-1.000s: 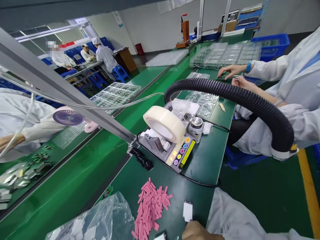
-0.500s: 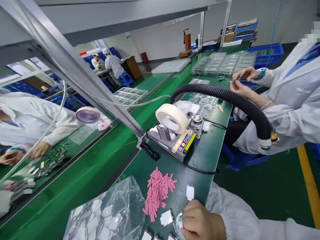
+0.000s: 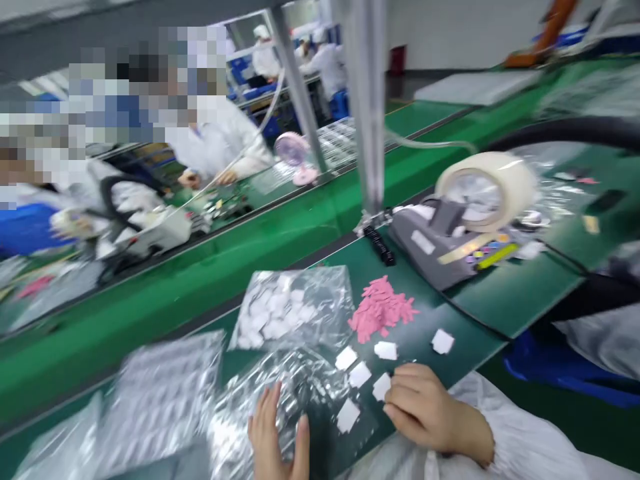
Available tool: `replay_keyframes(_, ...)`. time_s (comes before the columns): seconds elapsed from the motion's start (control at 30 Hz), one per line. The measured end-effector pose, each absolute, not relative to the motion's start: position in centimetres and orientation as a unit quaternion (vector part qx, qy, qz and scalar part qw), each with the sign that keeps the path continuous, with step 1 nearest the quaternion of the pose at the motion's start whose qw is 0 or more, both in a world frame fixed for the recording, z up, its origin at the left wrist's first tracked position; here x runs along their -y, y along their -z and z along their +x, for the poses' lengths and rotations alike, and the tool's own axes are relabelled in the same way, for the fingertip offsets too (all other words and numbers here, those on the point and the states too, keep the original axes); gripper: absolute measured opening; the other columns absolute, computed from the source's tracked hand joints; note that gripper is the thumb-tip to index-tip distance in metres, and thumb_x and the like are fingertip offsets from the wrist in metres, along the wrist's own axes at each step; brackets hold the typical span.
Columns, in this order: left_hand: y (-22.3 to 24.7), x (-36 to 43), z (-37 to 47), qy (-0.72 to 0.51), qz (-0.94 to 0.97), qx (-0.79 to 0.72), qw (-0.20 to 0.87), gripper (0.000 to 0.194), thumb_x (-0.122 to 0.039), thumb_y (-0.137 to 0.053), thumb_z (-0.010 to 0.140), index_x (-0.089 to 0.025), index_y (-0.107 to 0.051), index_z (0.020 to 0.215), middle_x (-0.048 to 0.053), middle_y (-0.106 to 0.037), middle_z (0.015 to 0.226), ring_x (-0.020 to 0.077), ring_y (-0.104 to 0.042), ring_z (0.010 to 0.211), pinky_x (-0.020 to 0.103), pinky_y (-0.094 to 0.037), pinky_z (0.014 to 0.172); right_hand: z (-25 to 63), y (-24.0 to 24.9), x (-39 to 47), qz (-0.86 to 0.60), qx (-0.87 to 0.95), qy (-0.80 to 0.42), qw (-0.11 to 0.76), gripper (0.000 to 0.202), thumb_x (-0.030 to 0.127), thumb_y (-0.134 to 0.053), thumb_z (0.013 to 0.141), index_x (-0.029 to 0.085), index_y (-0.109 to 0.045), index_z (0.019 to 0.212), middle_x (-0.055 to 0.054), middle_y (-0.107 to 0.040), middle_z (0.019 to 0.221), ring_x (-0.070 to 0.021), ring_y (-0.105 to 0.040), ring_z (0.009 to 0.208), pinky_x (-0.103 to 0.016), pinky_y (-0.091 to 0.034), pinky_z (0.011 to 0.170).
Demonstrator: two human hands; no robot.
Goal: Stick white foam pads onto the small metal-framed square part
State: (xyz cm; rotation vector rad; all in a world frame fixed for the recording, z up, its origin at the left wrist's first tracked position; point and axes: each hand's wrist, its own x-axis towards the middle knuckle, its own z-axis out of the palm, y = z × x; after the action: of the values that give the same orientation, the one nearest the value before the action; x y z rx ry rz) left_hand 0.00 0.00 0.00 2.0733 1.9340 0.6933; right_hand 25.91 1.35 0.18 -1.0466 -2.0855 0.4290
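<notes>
**View drops to the near edge; both hands now on the work**

The head camera has swung left and down since a second ago. Then only the right hand showed at the bottom edge; now both hands are in view, and the frame is motion-blurred.

Far left, near edge of the tabletop (image 3: 465, 300): a clear blister tray (image 3: 160, 393), not seen in the earlier pictures. Cells look silvery; contents too blurred to tell.

Left hand (image 3: 277, 437): lies flat, fingers spread, grip released, palm down on a crinkled clear plastic sheet (image 3: 295, 387) at the near edge. It grasps nothing.

Behind it: a clear bag of white squares (image 3: 290, 310), now mid-tabletop in the frame.

Right of the bag: the pile of pink strips (image 3: 381, 310), untouched, same heap as before.

Near edge, right of the left hand: loose white pads (image 3: 360, 375), several, laid apart from each other. More of them show than half a second ago.

Right hand (image 3: 425, 407): fingers curled, fingertips pinching or touching one white pad; whether it is lifted I cannot tell. Half a second ago it was a fist beside a pad.

Far right: tape dispenser (image 3: 450, 247) with its tape roll (image 3: 485, 190), in place as before.

Judgement: the pads sit at the near edge under the right hand, so pad handling looks under way.
</notes>
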Motion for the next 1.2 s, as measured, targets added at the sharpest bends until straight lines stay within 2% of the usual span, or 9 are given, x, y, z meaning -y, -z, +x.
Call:
replay_keyframes(0.1, -1.3, 1.1, -2.4, -0.251, 0.638, -0.723, 0.079, 0.036, -0.027, -0.045, 0.088, -0.028, -0.046, 0.124, 0.007, -0.052, 0.13, 0.0308, -0.034, 0.132, 0.054, -0.037, 0.103, 24.2, -1.4, -2.0, -0.387, 0.831, -0.237, 0.322, 0.019, 0.019, -0.037, 0.092, 0.018, -0.053, 0.081, 0.001, -0.055, 0.067, -0.0125, -0.047, 0.061, -0.026, -0.035, 0.059)
replay_keyframes(0.2, -2.0, 2.4, -5.0, -0.231, 0.621, -0.747, 0.053, 0.028, -0.029, -0.045, 0.088, -0.029, -0.053, 0.115, 0.004, -0.056, 0.126, 0.0278, -0.04, 0.127, 0.048, -0.043, 0.098, 21.6, -1.9, -2.5, -0.35, 0.868, -0.268, 0.228, 0.011, 0.016, -0.044, 0.089, 0.019, -0.054, 0.083, 0.0, -0.056, 0.074, -0.0141, -0.05, 0.067, -0.027, -0.036, 0.062)
replay_keyframes(0.4, -0.6, 4.2, -5.4, -0.132, 0.71, -0.692, -0.013, 0.015, -0.027, -0.051, 0.083, -0.027, -0.066, 0.081, 0.005, -0.069, 0.101, 0.0341, -0.05, 0.111, 0.062, -0.03, 0.093, 15.7, -0.4, -3.6, -0.309, 0.926, -0.184, 0.113, 0.006, 0.014, -0.058, 0.081, 0.02, -0.055, 0.08, -0.001, -0.057, 0.081, -0.0191, -0.051, 0.076, -0.032, -0.037, 0.068)
replay_keyframes(0.53, -0.1, 4.0, -5.5, -0.097, 0.715, -0.692, 0.04, 0.025, -0.029, -0.055, 0.081, -0.028, -0.063, 0.104, 0.008, -0.066, 0.114, 0.0348, -0.049, 0.116, 0.066, -0.026, 0.096, 12.6, 0.7, -4.3, -0.318, 0.929, -0.157, 0.108, 0.005, 0.012, -0.058, 0.08, 0.017, -0.057, 0.08, -0.004, -0.058, 0.082, -0.0211, -0.051, 0.079, -0.035, -0.037, 0.07)
replay_keyframes(0.67, -1.1, 4.2, -8.4, -0.052, 0.688, -0.71, 0.143, 0.069, -0.043, -0.066, 0.072, -0.024, -0.042, 0.133, 0.017, -0.047, 0.138, 0.0387, -0.036, 0.13, 0.066, -0.021, 0.102, 10.2, 0.7, -3.6, -0.275, 0.943, -0.151, 0.112, 0.005, 0.014, -0.062, 0.076, 0.017, -0.057, 0.075, -0.005, -0.059, 0.081, -0.0219, -0.051, 0.079, -0.036, -0.038, 0.072)
replay_keyframes(0.8, -2.8, 4.7, -9.9, 0.034, 0.663, -0.713, 0.225, 0.092, -0.043, -0.071, 0.065, -0.022, -0.026, 0.142, 0.017, -0.026, 0.149, 0.0384, -0.015, 0.139, 0.065, -0.011, 0.106, 7.8, 0.6, -1.6, -0.217, 0.956, -0.149, 0.128, 0.005, 0.017, -0.063, 0.075, 0.016, -0.059, 0.077, -0.005, -0.061, 0.081, -0.0221, -0.053, 0.078, -0.037, -0.04, 0.073)
replay_keyframes(0.93, -4.1, 4.8, -9.4, 0.123, 0.631, -0.709, 0.291, 0.107, -0.034, -0.076, 0.055, -0.016, -0.019, 0.143, 0.019, -0.013, 0.15, 0.0394, -0.008, 0.139, 0.065, -0.003, 0.106, 4.6, 1.2, 0.6, -0.165, 0.968, -0.119, 0.144, 0.013, 0.026, -0.064, 0.077, 0.015, -0.063, 0.082, -0.007, -0.066, 0.083, -0.0227, -0.057, 0.077, -0.039, -0.043, 0.075)
replay_keyframes(1.07, -3.9, 5.1, -10.4, 0.084, 0.639, -0.677, 0.355, 0.093, -0.043, -0.062, 0.07, -0.027, -0.008, 0.144, 0.008, -0.005, 0.152, 0.0359, -0.006, 0.14, 0.061, -0.008, 0.108, 1.2, 2.8, 1.7, -0.127, 0.978, -0.077, 0.148, 0.012, 0.026, -0.067, 0.075, 0.015, -0.068, 0.08, -0.006, -0.071, 0.077, -0.0211, -0.06, 0.067, -0.036, -0.047, 0.067)
replay_keyframes(1.2, -2.0, 5.6, -11.8, 0.067, 0.639, -0.697, 0.318, 0.071, -0.023, -0.044, 0.08, -0.026, -0.014, 0.144, 0.005, -0.014, 0.152, 0.0303, -0.013, 0.14, 0.054, -0.015, 0.11, 0.1, 4.0, 1.4, -0.133, 0.975, -0.064, 0.164, 0.01, 0.025, -0.068, 0.074, 0.015, -0.068, 0.071, -0.002, -0.068, 0.06, -0.0162, -0.058, 0.052, -0.028, -0.043, 0.051)
